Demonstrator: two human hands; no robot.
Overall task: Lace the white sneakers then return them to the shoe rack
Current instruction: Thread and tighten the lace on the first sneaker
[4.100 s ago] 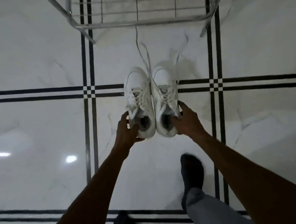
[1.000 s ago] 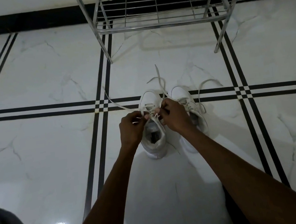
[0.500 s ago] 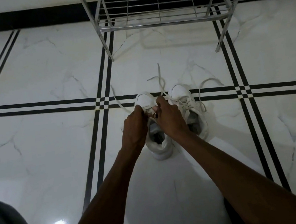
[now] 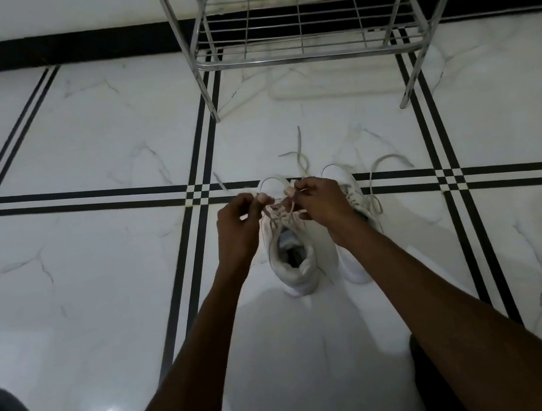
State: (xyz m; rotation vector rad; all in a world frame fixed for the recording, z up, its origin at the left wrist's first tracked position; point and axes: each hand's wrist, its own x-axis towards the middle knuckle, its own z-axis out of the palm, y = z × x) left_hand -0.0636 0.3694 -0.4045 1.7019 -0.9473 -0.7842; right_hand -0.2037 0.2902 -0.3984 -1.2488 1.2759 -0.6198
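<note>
Single head view, looking forward and down over outstretched arms at floor [image 4: 81,133], close.

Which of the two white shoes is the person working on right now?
The left sneaker: both hands pinch its lace above it. The right sneaker sits untouched, laces loose on the floor.

Right sneaker [image 4: 356,263] half behind right forearm; shoe rack [image 4: 303,45] top cropped.

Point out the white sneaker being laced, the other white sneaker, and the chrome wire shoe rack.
White sneaker being laced [image 4: 294,264]: head view, padded heel collar.
Other white sneaker [image 4: 353,268]: head view, heel side.
Chrome wire shoe rack [image 4: 309,59]: head view, lower shelf's front rail.
</note>
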